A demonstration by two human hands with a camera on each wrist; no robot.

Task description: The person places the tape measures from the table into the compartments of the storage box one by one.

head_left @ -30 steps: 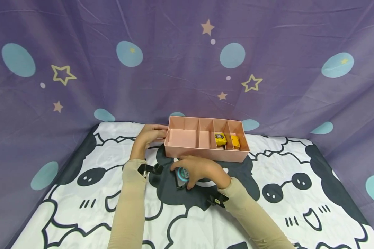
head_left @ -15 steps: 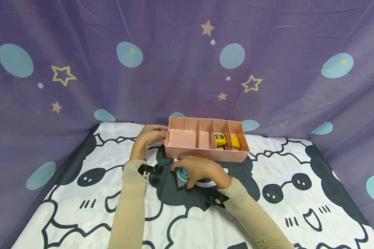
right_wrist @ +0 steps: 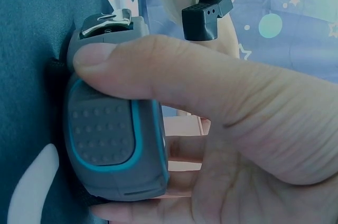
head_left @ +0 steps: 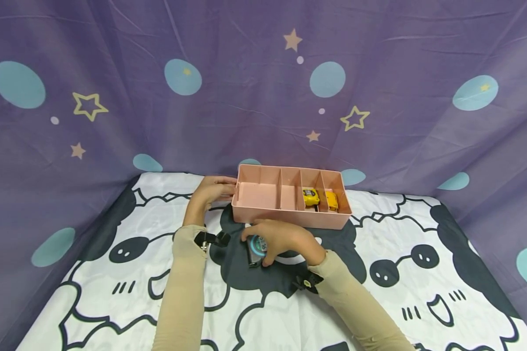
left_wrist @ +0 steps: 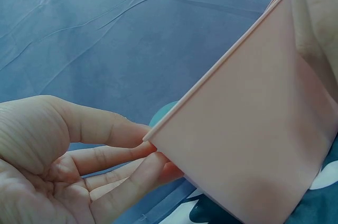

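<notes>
In the head view my right hand (head_left: pixel 285 239) grips a tape measure (head_left: pixel 258 246) with a teal ring on its face, low over the cloth in front of the pink box (head_left: pixel 290 217). The right wrist view shows this tape measure (right_wrist: pixel 105 129) standing on edge, grey with teal trim and a metal hook on top. The thumb lies across its side, and other fingers are behind it. My left hand (head_left: pixel 212 189) touches the left end of the box with nearly straight fingers; up close, the fingertips meet a corner of the pink wall (left_wrist: pixel 248 102).
Dividers split the box into compartments. A yellow tape measure (head_left: pixel 311 197) lies in one on the right, and another yellow object (head_left: pixel 332 200) lies in the rightmost. A printed cloth (head_left: pixel 404 273) covers the table, and a purple curtain (head_left: pixel 263 87) hangs close behind the box.
</notes>
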